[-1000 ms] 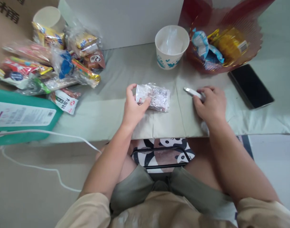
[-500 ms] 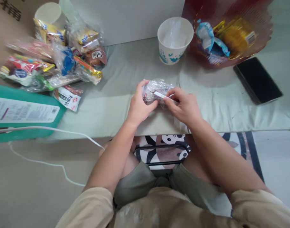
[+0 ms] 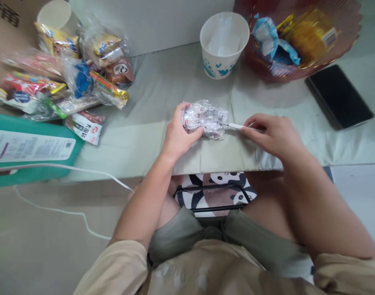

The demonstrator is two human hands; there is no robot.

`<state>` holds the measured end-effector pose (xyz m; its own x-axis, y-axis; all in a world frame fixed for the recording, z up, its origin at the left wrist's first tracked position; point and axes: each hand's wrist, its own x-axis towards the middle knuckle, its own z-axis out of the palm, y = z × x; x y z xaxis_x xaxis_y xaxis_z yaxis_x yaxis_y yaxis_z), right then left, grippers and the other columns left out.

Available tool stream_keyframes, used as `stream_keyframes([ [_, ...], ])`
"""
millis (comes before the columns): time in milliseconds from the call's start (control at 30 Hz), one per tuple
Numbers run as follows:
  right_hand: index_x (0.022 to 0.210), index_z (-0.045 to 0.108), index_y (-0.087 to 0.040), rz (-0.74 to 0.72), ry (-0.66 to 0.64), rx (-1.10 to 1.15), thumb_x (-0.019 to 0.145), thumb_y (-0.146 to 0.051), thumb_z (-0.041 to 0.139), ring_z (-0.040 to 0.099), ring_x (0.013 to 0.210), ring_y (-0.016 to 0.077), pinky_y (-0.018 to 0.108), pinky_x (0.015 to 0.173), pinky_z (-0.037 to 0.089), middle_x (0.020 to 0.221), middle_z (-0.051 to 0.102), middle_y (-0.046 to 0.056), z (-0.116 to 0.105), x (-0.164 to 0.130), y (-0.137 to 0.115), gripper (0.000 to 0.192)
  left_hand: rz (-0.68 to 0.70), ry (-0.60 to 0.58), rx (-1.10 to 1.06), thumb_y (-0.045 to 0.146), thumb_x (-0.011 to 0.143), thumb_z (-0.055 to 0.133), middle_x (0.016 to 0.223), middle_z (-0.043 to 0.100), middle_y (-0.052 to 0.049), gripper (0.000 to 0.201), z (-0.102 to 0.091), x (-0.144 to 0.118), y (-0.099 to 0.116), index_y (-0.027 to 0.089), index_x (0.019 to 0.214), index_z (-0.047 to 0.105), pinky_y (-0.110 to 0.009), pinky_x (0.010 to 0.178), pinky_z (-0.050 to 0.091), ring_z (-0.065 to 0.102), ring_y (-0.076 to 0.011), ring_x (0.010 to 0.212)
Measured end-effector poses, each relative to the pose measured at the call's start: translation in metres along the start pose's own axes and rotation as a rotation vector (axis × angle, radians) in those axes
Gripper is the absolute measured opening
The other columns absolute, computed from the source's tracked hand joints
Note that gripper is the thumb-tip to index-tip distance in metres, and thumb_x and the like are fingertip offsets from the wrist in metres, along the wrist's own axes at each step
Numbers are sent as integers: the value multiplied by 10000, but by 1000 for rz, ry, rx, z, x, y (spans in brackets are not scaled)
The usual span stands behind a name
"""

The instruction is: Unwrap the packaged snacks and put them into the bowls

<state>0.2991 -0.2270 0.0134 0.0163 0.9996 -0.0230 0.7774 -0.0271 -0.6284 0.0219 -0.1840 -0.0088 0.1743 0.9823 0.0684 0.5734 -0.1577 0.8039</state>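
My left hand (image 3: pixel 178 135) grips the left end of a small clear-wrapped snack packet (image 3: pixel 207 119) lying on the grey-green cloth (image 3: pixel 150 139). My right hand (image 3: pixel 275 133) holds a thin white tool (image 3: pixel 235 125) whose tip touches the packet's right edge. Both hands rest near the table's front edge, above my knees.
A white paper cup (image 3: pixel 223 43) with a plastic liner stands behind the packet. A red bowl (image 3: pixel 301 37) of snacks is at the back right, a black phone (image 3: pixel 339 96) beside it. A heap of snack packets (image 3: pixel 67 78) and a green box (image 3: pixel 30 149) lie at left, with a white cable (image 3: pixel 64 170).
My right hand picked the white tool up from the cloth, brought it over the packet, then drew back to the right so only its tip meets the packet's edge.
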Motion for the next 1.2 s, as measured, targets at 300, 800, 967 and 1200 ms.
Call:
stream_keyframes([
  [300, 917, 737, -235, 133, 310, -247, 832, -441, 730, 638, 958, 324, 532, 917, 464, 899, 699, 121, -11, 7, 33, 223, 125, 57, 188, 320, 721, 874, 1486, 517, -133, 662, -9, 7, -2, 254, 1314, 587, -505, 1235, 364, 453, -360, 1453],
  [800, 1517, 483, -233, -413, -11, 160, 886, -333, 560, 617, 1209, 335, 530, 1063, 473, 1316, 686, 131, 46, 27, -23, 644, -179, 71, -652, 285, 783, 783, 701, 577, 34, 235, -8, 12, 1, 248, 890, 578, -234, 517, 424, 547, -106, 553],
  [967, 1121, 732, -229, -327, -6, 63, 892, -282, 575, 612, 897, 264, 458, 917, 481, 824, 659, 66, 42, 37, -18, 283, -249, 183, -574, 261, 800, 735, 711, 511, 33, 198, -17, 16, -7, 242, 910, 572, -232, 507, 372, 495, -97, 557],
  [1200, 943, 692, -227, -143, 287, 95, 962, -335, 532, 623, 898, 249, 426, 818, 528, 944, 659, 90, 32, 40, 15, 194, -308, 248, -325, 180, 777, 714, 683, 474, 35, 187, -26, 16, -16, 235, 868, 559, -246, 494, 363, 465, -101, 541],
])
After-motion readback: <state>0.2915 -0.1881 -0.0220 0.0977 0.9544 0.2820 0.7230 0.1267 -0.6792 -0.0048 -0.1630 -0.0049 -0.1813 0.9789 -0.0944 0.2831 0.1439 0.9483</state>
